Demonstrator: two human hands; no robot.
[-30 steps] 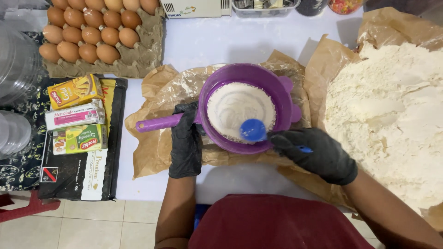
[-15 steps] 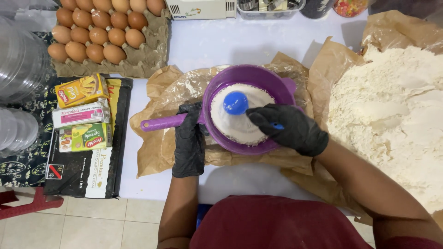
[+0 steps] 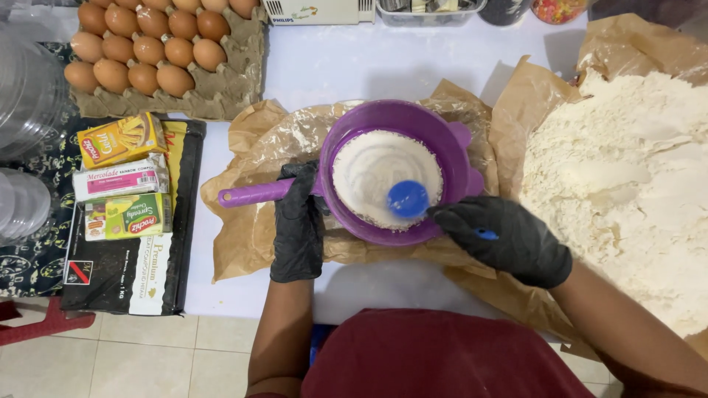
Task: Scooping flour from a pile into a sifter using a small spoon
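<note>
Under the right hand's (image 3: 512, 242) black-gloved fingers (image 3: 451, 218) almost the whole handle of one blue scoop (image 3: 408, 198) is hidden; only a sliver of blue peeks out at the knuckles, so the fingers are clenched on it while its round bowl sits face-down in the flour. Just across, the left hand (image 3: 298, 221) has its fingers (image 3: 302, 177) wrapped around the root of the purple sieve's (image 3: 398, 173) handle, which covers where handle meets rim. That single sieve sits at the middle of the worktop (image 3: 354, 63), over crumpled brown paper (image 3: 254, 221) whose far part it hides. To the right, one big heap of flour (image 3: 627, 177) on more brown paper runs out of view at the edge. On the left, three small boxes (image 3: 122, 177), one yellow, one pink-and-white, one green, lie on a black bag (image 3: 129, 273). Behind them an egg tray (image 3: 158, 51) is cut off at the top, with thirteen eggs at least partly showing. Clear plastic containers (image 3: 26, 96) at the far left edge are too glary to count, and things along the top edge are cropped beyond telling.
</note>
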